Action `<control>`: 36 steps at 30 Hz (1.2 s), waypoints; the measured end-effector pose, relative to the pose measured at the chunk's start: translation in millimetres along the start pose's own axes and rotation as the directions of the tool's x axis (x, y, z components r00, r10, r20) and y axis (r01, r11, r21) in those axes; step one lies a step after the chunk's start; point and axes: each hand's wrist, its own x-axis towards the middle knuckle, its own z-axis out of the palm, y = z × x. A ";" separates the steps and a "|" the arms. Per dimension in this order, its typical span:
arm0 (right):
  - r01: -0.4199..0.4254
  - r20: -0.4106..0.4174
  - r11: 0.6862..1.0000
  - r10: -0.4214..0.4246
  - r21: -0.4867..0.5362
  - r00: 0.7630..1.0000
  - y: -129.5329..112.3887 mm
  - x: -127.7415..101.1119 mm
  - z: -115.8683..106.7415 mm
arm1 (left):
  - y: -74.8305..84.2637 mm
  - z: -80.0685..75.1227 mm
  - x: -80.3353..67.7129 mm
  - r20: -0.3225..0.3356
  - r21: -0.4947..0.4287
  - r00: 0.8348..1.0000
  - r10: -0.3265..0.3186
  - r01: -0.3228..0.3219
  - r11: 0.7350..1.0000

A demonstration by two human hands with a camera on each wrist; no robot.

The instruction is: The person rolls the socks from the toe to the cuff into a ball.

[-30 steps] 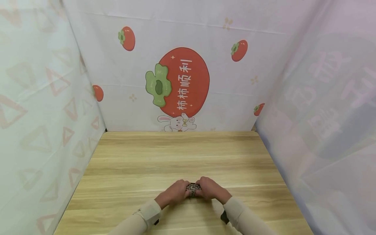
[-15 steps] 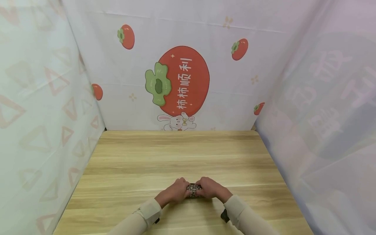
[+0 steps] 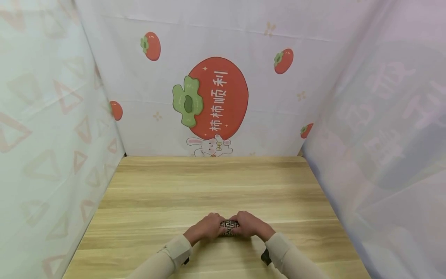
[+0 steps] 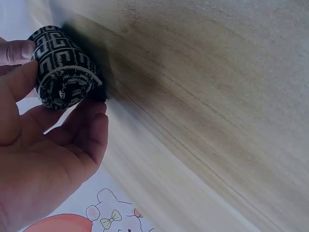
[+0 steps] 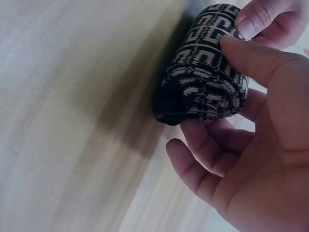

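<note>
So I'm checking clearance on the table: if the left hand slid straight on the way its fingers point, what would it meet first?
Probably the right hand. The left hand points across at it, both gripping the rolled black-and-cream patterned cloth between them on the wooden table. Depth is unclear.

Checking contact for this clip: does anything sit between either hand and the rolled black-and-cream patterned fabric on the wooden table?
Nothing visible does. The left hand and right hand both grip the rolled black-and-cream patterned fabric directly, one at each end, fingers curled round it against the wooden table. The wrist views show bare fingers on the cloth.
</note>
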 end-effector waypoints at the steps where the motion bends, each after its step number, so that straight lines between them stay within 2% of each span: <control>1: -0.010 -0.003 1.000 0.010 -0.009 1.000 0.0 0.1 -0.2 | -0.1 0.0 0.1 0.001 -0.004 1.000 0.003 -0.003 1.000; 4: -0.055 -0.052 0.996 0.051 -0.065 0.997 -0.6 -1.4 1.9 | -0.5 -0.6 0.7 0.005 -0.021 1.000 0.008 -0.008 1.000; 6: -0.080 -0.126 0.987 0.063 -0.137 0.990 -2.6 -3.1 5.9 | -2.0 -0.1 1.9 0.002 -0.038 1.000 0.017 -0.017 0.999; 8: -0.089 -0.226 0.965 0.031 -0.248 0.974 -5.6 -4.6 12.2 | -4.5 -0.1 3.3 0.003 -0.057 1.000 0.018 -0.018 0.998; 10: -0.090 -0.327 0.925 -0.039 -0.368 0.944 -9.4 -6.0 20.0 | -7.7 0.1 4.9 0.009 -0.083 1.000 0.015 -0.014 0.996; 12: -0.091 -0.412 0.873 -0.132 -0.479 0.901 -13.5 -7.7 27.5 | -10.4 -0.3 6.0 0.017 -0.102 1.000 0.005 -0.003 0.995; 13: -0.097 -0.445 0.852 -0.169 -0.515 0.880 -15.6 -8.7 30.9 | -11.1 -0.8 6.2 0.021 -0.114 1.000 -0.001 0.003 0.993; 15: -0.110 -0.474 0.819 -0.211 -0.563 0.855 -18.6 -10.5 37.1 | -12.2 -1.4 6.7 0.020 -0.124 1.000 -0.005 0.007 0.992; 20: -0.137 -0.506 0.776 -0.255 -0.615 0.824 -16.3 -8.7 49.9 | -14.0 -0.3 9.1 -0.004 -0.130 1.000 -0.011 0.010 0.991; 22: -0.146 -0.530 0.762 -0.286 -0.631 0.799 -13.2 -5.9 54.9 | -14.8 0.7 10.2 -0.016 -0.129 1.000 -0.016 0.014 0.992; 27: -0.147 -0.581 0.741 -0.369 -0.655 0.726 -7.9 0.1 65.2 | -15.8 3.6 10.7 -0.048 -0.112 0.999 -0.015 0.010 0.994; 30: -0.146 -0.603 0.739 -0.400 -0.658 0.690 -6.5 2.7 68.1 | -16.0 4.8 10.6 -0.073 -0.105 0.997 -0.005 -0.003 0.995; 33: -0.141 -0.620 0.746 -0.415 -0.650 0.666 -6.2 5.2 69.0 | -16.0 4.3 10.4 -0.092 -0.092 0.996 0.003 -0.011 0.996; 36: -0.111 -0.638 0.762 -0.442 -0.638 0.630 -5.4 8.9 69.8 | -15.9 2.3 9.9 -0.101 -0.085 0.995 -0.004 -0.005 0.996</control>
